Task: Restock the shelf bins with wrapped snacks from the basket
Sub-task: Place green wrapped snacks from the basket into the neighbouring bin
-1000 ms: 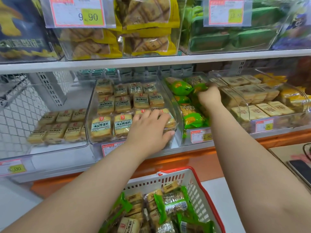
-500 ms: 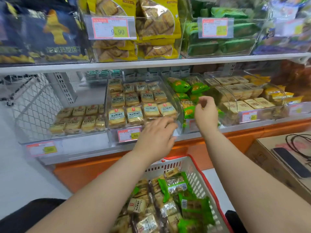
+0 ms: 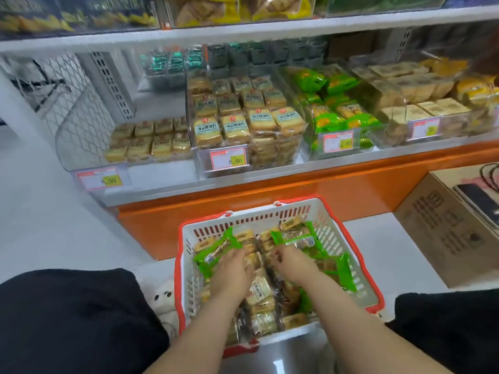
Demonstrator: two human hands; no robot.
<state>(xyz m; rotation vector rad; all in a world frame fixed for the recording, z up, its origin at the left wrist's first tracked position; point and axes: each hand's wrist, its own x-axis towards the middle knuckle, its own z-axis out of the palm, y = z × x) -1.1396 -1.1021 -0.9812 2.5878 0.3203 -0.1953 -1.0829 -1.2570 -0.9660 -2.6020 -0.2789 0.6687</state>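
White floor carries a slotted plastic basket (image 3: 318,220) heaped with crinkly wrapped snacks (image 3: 260,290). Both hands dig in: left hand (image 3: 233,268) and right hand (image 3: 293,265), each grip curled among packets, whether clamped I cannot tell. Beyond, clear boxy bins (image 3: 244,122) line the shelf (image 3: 270,179).

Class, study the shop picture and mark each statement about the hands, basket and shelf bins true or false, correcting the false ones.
1. Both hands are down in the basket. True: the left hand and right hand rest among the wrapped snacks.
2. The basket is blue. False: it is white with a red rim.
3. Green-wrapped snacks lie in the basket. True.
4. The bin with the 8.00 tag is empty. False: it is stacked with yellow wrapped cakes.
5. A cardboard box stands to the left of the basket. False: it stands to the right.
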